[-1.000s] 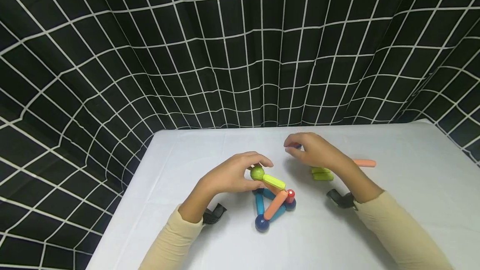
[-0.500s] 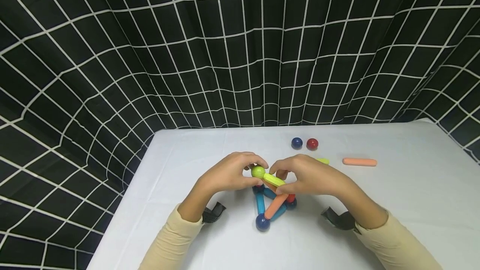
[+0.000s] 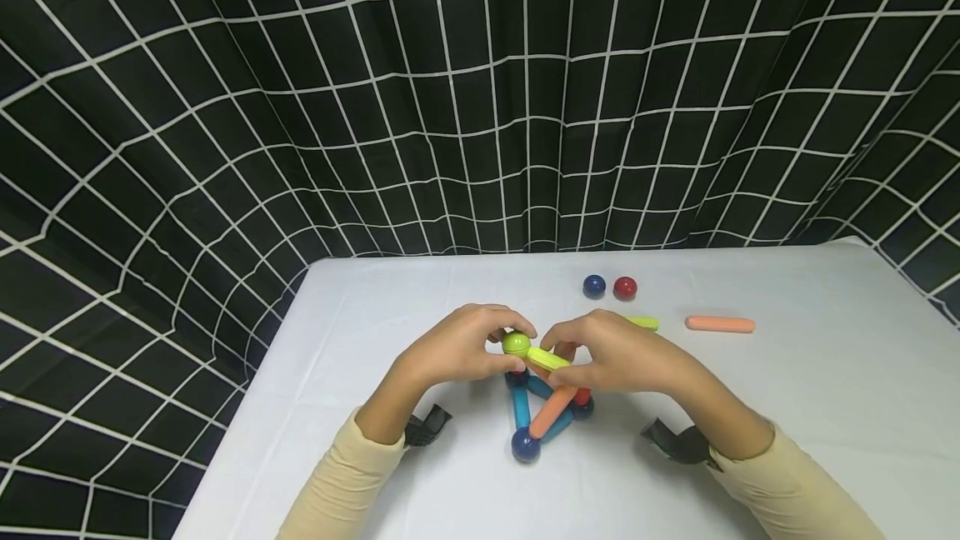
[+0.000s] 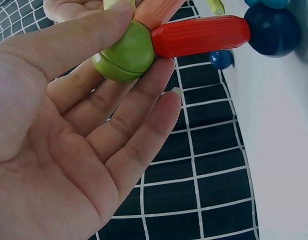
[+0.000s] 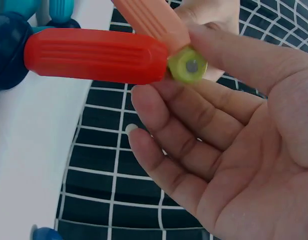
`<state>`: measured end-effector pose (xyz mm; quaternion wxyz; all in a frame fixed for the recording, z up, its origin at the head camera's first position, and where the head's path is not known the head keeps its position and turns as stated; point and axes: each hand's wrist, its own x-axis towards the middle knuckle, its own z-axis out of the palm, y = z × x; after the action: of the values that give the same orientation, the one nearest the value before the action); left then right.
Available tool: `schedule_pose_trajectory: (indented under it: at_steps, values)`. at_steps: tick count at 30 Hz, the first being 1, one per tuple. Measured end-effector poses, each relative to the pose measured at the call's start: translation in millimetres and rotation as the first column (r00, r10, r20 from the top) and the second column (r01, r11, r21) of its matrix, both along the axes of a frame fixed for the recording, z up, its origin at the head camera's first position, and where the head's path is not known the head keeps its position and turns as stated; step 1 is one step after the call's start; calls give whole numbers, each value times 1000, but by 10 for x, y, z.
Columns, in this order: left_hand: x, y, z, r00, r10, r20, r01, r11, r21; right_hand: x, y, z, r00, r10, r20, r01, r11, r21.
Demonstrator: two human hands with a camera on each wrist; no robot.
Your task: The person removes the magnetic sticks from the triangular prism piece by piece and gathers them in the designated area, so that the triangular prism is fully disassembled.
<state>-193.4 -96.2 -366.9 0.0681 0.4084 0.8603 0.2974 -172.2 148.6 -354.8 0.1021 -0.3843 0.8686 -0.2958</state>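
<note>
My left hand [image 3: 468,348] holds a lime green ball [image 3: 516,343] between thumb and fingers. From that ball run a yellow-green stick [image 3: 549,358], an orange stick [image 4: 156,11] and a red stick [image 4: 201,36]; the red one stands down to a dark blue ball [image 4: 274,30]. My right hand [image 3: 618,352] pinches the yellow-green stick's far end, where in the right wrist view another red stick [image 5: 96,56] and an orange stick [image 5: 154,22] meet it. That stick end [image 5: 189,65] carries no ball. Blue sticks [image 3: 521,408] and dark blue balls [image 3: 525,445] form a triangular base on the table.
Behind my right hand lie a loose blue ball [image 3: 594,286], a red ball [image 3: 626,287], a partly covered yellow-green stick [image 3: 642,322] and an orange stick [image 3: 720,323]. A black curtain with white grid lines [image 3: 480,148] rises behind the white table [image 3: 360,307].
My right hand has come from beside the loose balls, leftward and nearer, and now pinches the stick end. My left hand has stayed on the green ball. Little differs over the last half second.
</note>
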Motion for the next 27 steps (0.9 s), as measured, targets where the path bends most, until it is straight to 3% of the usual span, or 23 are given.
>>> schedule_pose_trajectory:
  at_steps: [4, 8, 27]
  values:
    - [-6, 0, 1, 1000, 0, 6, 0, 1000, 3, 0, 25, 20, 1000, 22, 4, -22, 998, -58]
    - [-11, -1, 3, 1000, 3, 6, -3, 1000, 2, 11, 41, 54, 999, -20, -30, 17, 995, -94]
    - [20, 12, 21, 997, 30, 64, -31, 999, 19, 24, 120, 78, 979, -126, -159, 117, 991, -66]
